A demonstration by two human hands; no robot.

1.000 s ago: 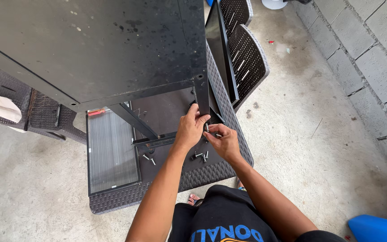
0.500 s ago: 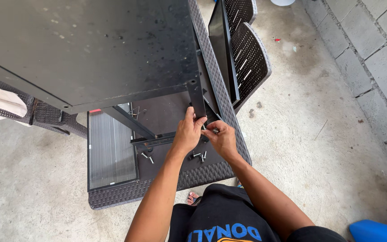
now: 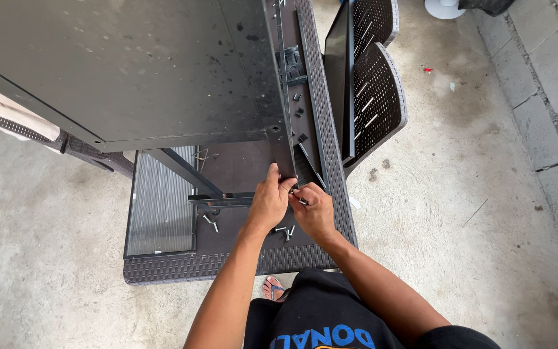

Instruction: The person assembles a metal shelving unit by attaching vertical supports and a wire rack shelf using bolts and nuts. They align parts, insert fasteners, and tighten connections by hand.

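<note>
Grey concrete floor (image 3: 485, 213) surrounds a dark woven-wicker desk (image 3: 227, 266). Over its near-right corner, left hand (image 3: 269, 205) fingers grip the large black sheet-metal panel (image 3: 137, 71) corner; right hand (image 3: 314, 212) pinches a small fastener. Panel looks stiff, heavy, sharp-edged; best held by its rim.

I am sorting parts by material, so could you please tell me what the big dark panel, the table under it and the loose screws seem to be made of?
The dark panel looks like painted sheet metal: thin, flat, matte black, with scuffs. The table looks like moulded plastic with a woven wicker pattern, dark brown. The loose screws look like bare steel, silvery and shiny. The left hand grips the panel's corner.
</note>
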